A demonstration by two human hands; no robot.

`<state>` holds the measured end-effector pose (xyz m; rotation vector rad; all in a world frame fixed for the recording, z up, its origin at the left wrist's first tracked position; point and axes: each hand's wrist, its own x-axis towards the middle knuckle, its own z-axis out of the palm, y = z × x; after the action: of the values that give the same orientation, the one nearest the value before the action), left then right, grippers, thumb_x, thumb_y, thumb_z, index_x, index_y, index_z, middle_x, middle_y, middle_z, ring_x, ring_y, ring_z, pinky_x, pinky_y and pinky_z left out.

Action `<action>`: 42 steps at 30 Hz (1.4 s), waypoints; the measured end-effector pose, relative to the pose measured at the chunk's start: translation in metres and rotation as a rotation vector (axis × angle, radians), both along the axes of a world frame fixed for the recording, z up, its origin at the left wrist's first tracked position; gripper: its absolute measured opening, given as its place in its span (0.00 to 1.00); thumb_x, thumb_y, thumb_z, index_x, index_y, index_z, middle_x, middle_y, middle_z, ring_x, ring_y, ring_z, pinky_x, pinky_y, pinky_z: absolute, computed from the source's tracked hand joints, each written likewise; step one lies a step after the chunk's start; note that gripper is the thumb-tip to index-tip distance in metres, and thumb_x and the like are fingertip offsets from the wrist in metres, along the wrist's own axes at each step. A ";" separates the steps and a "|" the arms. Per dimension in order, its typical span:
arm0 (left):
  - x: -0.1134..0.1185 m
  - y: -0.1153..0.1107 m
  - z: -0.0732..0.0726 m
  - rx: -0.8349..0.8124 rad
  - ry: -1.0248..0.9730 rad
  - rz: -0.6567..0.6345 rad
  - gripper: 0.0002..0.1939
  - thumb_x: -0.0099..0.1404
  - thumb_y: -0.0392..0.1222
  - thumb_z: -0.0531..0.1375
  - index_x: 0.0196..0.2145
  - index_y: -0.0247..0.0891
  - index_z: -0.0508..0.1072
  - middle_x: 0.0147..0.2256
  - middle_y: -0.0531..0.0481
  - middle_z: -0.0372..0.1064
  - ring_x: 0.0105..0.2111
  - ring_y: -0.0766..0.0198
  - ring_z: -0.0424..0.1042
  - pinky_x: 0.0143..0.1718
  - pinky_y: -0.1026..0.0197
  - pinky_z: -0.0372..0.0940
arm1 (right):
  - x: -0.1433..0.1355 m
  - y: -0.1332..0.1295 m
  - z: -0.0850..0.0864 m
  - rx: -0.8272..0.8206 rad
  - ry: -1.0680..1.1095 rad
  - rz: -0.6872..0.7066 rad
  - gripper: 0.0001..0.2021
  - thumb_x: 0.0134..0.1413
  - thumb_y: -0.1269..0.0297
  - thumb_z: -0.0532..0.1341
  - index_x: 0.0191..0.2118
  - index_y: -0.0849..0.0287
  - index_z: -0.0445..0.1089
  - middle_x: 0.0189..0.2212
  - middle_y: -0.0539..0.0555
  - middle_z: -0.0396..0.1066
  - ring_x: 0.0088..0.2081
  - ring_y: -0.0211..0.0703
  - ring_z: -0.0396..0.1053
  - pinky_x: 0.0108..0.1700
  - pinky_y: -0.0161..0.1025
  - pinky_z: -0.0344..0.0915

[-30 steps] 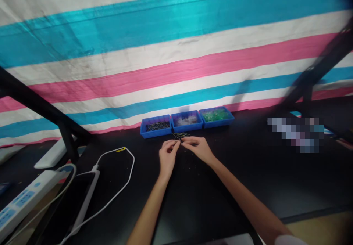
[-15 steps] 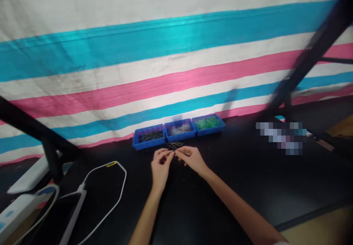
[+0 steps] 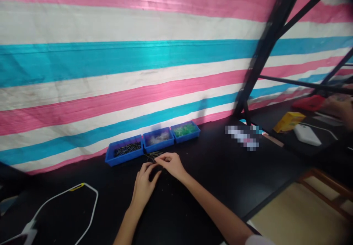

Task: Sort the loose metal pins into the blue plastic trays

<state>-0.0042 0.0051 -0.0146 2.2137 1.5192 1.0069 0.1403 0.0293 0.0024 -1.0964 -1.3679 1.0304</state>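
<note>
My left hand (image 3: 145, 182) is just above the black table, its thumb held apart from its curved fingers, and nothing shows between them. Close beside it my right hand (image 3: 171, 165) is closed in a pinch; what its fingertips hold, if anything, is too small to make out. Just beyond the fingertips lies a small loose pile of thin dark rods (image 3: 152, 155), like long nails or screws. Behind them stand three blue trays in a row: one with dark thin rods (image 3: 128, 149), one with clear whitish pieces (image 3: 159, 138), one with green pieces (image 3: 184, 129).
A white cable (image 3: 95, 208) loops over the table on the left. A striped sheet (image 3: 124, 65) hangs behind. On the right are a black frame post (image 3: 256, 68), a yellow box (image 3: 289, 121), a white device (image 3: 307, 134) and another person's blurred hand (image 3: 342, 107).
The view has swung right, so the trays appear further left. My left thumb has opened away from its fingers, and my hands have parted slightly. My right hand remains pinched.
</note>
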 end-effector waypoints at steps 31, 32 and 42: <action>-0.010 -0.008 0.006 0.042 0.004 0.281 0.17 0.59 0.51 0.54 0.22 0.38 0.73 0.36 0.48 0.64 0.33 0.63 0.67 0.33 0.61 0.60 | -0.030 0.039 0.051 0.030 -0.059 0.367 0.22 0.44 0.60 0.61 0.48 0.56 0.67 0.42 0.56 0.70 0.27 0.35 0.68 0.19 0.28 0.58; -0.011 -0.008 0.006 0.041 -0.002 0.279 0.16 0.59 0.50 0.53 0.23 0.38 0.73 0.36 0.48 0.64 0.34 0.63 0.67 0.33 0.61 0.60 | -0.026 0.038 0.046 0.062 -0.138 0.343 0.19 0.44 0.61 0.61 0.45 0.58 0.69 0.40 0.55 0.72 0.25 0.35 0.67 0.20 0.29 0.59; -0.012 -0.004 -0.003 0.020 -0.001 0.230 0.11 0.60 0.45 0.53 0.30 0.41 0.74 0.37 0.50 0.64 0.36 0.63 0.66 0.36 0.61 0.61 | 0.013 0.007 0.002 0.198 -0.839 0.072 0.08 0.47 0.64 0.60 0.34 0.51 0.74 0.29 0.49 0.73 0.32 0.39 0.65 0.31 0.33 0.56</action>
<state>-0.0164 0.0014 -0.0174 2.0845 1.8027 1.0920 0.1534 0.0362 0.0049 -1.4005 -2.1263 0.4528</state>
